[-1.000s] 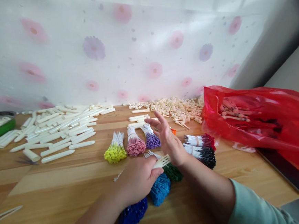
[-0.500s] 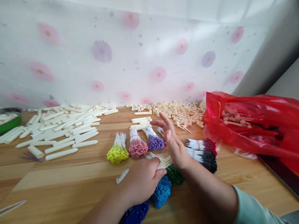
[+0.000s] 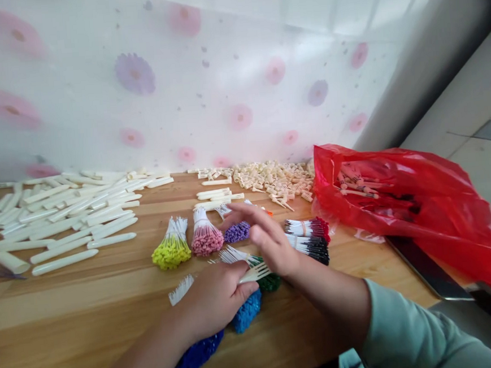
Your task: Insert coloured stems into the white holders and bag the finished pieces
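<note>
My left hand (image 3: pixel 214 300) is closed around a cream-coloured slotted pen insert (image 3: pixel 256 272), whose pronged end points right. My right hand (image 3: pixel 269 239) is just beyond that end, with its fingers apart and nothing visible in them. Its fingertips hover over a bundle of purple-tipped pen refills (image 3: pixel 236 232). Left of it stand pink (image 3: pixel 207 239) and yellow (image 3: pixel 171 253) bundles. Green (image 3: pixel 271 282), light blue (image 3: pixel 247 312) and dark blue (image 3: pixel 199 355) bundles lie partly hidden under and beside my hands. Black (image 3: pixel 316 250) and red (image 3: pixel 320 228) bundles lie to the right.
Many white pen barrels (image 3: pixel 81 211) are heaped at the left. Small cream plastic parts (image 3: pixel 270 179) form a pile at the back. A red plastic bag (image 3: pixel 399 194) with pen parts in it sits at the right, partly over a dark flat object (image 3: pixel 428 266). A floral sheet (image 3: pixel 240 116) hangs behind.
The view has swung to the right. My right hand has tipped leftward, its fingers now over the purple bundle. My left hand keeps hold of the pen insert.
</note>
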`<state>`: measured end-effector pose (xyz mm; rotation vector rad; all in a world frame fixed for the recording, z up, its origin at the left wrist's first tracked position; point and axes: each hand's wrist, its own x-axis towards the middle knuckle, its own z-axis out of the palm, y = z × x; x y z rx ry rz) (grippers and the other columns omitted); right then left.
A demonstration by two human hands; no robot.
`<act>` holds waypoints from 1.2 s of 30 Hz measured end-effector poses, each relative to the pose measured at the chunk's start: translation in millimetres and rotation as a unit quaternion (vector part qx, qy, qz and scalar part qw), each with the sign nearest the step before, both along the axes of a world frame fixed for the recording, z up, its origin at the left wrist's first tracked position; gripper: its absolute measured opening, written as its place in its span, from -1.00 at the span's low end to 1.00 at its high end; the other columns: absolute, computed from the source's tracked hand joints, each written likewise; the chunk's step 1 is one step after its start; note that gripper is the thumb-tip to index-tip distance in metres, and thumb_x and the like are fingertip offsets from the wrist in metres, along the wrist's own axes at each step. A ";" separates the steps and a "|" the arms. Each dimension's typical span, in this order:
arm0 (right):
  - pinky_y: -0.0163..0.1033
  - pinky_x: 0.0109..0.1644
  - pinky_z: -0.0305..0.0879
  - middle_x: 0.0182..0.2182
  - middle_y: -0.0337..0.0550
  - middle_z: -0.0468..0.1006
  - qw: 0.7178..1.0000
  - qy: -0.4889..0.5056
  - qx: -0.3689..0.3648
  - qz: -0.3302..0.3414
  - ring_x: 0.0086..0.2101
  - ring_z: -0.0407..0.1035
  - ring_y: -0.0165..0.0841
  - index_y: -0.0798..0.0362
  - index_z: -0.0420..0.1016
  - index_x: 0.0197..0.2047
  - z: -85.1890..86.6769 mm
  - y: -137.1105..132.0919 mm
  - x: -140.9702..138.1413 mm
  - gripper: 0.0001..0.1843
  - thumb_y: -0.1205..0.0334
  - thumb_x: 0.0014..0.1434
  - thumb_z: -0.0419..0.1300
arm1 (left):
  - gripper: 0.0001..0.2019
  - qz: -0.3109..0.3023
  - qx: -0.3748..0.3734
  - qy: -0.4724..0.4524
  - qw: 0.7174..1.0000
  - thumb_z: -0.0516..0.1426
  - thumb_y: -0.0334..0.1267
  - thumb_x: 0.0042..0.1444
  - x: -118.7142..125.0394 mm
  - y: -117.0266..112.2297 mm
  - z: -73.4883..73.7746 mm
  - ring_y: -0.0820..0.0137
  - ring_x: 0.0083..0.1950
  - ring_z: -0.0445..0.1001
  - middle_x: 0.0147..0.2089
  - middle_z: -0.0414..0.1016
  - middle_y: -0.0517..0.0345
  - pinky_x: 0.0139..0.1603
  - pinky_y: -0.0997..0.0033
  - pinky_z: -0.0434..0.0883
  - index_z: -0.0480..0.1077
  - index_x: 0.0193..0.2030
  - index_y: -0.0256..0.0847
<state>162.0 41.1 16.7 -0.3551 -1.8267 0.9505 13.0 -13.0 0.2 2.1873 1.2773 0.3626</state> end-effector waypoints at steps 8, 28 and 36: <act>0.02 0.08 0.20 -0.19 -0.05 0.46 0.989 0.134 -0.013 -0.067 -0.11 0.34 -0.22 0.03 0.23 0.10 3.2 1.1 -14.8 -0.55 -0.07 0.28 -0.06 | -0.74 0.033 -0.006 -0.040 0.999 -0.06 -0.12 0.23 -1.0 -3.4 5.7 0.36 -0.37 0.38 -0.42 0.41 0.19 -0.39 0.46 0.19 0.24 -0.42 -0.19; -0.19 -0.14 0.28 -0.41 -0.21 0.46 0.988 0.061 -0.044 -0.133 -0.32 0.37 -0.37 0.04 0.36 -0.16 9.0 2.5 -22.0 -0.75 0.06 0.29 0.01 | -0.76 0.040 0.071 0.003 0.997 -0.02 -0.12 0.20 -6.1 1.1 0.1 0.31 -0.35 0.42 -0.41 0.44 0.13 -0.38 0.43 0.18 0.30 -0.38 -0.20; -0.19 -0.14 0.32 -0.23 -0.03 0.49 0.963 -0.249 0.099 -0.028 -0.22 0.38 -0.30 0.10 0.44 -0.10 31.6 -0.6 23.3 -0.76 0.17 0.20 0.16 | -0.74 0.000 -0.048 -0.207 0.977 -0.03 -0.08 0.22 -15.1 9.3 -0.1 0.42 -0.34 0.32 -0.36 0.36 0.24 -0.33 0.50 0.24 0.35 -0.21 -0.21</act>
